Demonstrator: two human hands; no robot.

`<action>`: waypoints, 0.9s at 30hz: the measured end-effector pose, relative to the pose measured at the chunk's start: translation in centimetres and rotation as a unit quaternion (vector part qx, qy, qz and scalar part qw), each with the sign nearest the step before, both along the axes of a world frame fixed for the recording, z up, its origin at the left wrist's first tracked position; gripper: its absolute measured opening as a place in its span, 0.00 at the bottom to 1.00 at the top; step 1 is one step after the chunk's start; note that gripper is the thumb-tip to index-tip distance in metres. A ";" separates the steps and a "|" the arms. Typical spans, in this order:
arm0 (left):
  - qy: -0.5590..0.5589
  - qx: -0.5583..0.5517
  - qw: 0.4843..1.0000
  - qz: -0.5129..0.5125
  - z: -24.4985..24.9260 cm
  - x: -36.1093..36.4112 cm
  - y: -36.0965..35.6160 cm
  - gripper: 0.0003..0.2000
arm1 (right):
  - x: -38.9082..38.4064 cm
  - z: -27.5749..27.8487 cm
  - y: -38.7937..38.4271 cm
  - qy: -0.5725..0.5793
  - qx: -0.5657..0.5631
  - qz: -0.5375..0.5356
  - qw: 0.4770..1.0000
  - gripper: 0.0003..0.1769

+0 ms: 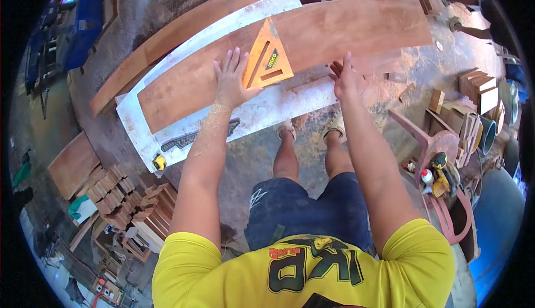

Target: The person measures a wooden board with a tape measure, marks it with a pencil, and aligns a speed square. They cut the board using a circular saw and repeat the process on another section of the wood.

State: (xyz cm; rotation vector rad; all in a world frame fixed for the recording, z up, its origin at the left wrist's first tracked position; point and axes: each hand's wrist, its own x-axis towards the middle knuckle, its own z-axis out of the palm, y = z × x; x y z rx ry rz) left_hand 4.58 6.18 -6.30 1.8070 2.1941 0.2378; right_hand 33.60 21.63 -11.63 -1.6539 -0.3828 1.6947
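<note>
A long brown wooden board (356,26) lies across a white work surface (306,97). My left hand (231,79) rests on the board with its fingers spread, its thumb side beside an orange triangular square (277,57) that lies flat on the wood. My right hand (348,79) is near the board's front edge, its fingers apart and holding nothing. A dark, rasp-like strip (184,139) lies on the white surface beside my left forearm. Near that surface's left corner is a yellow tape measure (159,162).
Another curved board (161,37) lies behind. Stacked wood pieces (120,193) fill the lower left. At right stands a pink plastic chair (426,141) with a yellow power tool (440,182) and bottles. Another person's legs (473,29) show at the upper right.
</note>
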 end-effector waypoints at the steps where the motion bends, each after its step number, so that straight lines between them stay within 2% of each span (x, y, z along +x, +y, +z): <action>1: -0.001 0.001 1.000 -0.004 -0.1 0.0 0.0 0.56 | -0.6 0.3 1.2 0.003 -0.001 0.001 1.000 0.32; 3: 0.000 -0.003 1.000 -0.004 -0.3 0.2 -0.1 0.56 | -1.1 0.3 3.3 0.105 -0.024 -0.047 0.993 0.35; 7: 0.006 0.028 0.999 -0.013 -0.5 1.2 1.0 0.54 | 0.0 -1.3 4.5 0.080 -0.023 -0.042 0.996 0.36; 10: -0.006 0.031 0.999 -0.014 -0.6 4.7 3.6 0.54 | 3.2 -2.2 7.3 0.050 0.021 -0.098 0.994 0.35; 12: -0.015 0.037 0.999 -0.013 -0.7 7.1 5.4 0.54 | 5.9 -2.4 9.2 0.026 0.033 -0.058 0.997 0.34; 16: -0.014 0.024 1.000 -0.007 -0.3 8.7 8.2 0.52 | 7.5 -2.3 11.7 0.014 0.033 -0.069 0.997 0.33; 18: -0.020 0.035 0.999 -0.015 -0.3 8.7 7.9 0.52 | 8.6 -2.3 12.3 0.097 0.005 0.003 0.995 0.32; 19: -0.028 0.049 0.998 -0.014 -0.7 8.4 7.4 0.51 | 9.2 -2.4 12.2 0.098 0.004 -0.006 0.995 0.32; 21: -0.037 0.050 0.998 -0.026 -1.6 7.2 5.9 0.51 | 10.1 -2.3 12.6 0.121 -0.036 0.082 0.989 0.30; 23: -0.084 0.065 0.994 -0.007 -2.8 6.4 4.1 0.50 | 9.1 -1.1 12.2 0.093 -0.026 0.042 0.994 0.30; 24: -0.027 0.030 0.999 0.003 -2.1 6.6 3.7 0.50 | 8.8 -1.2 12.2 0.062 -0.016 0.011 0.998 0.29; 27: 0.036 -0.001 0.999 -0.006 -1.5 7.1 3.7 0.49 | 8.7 -1.3 12.2 0.037 -0.003 -0.021 0.999 0.28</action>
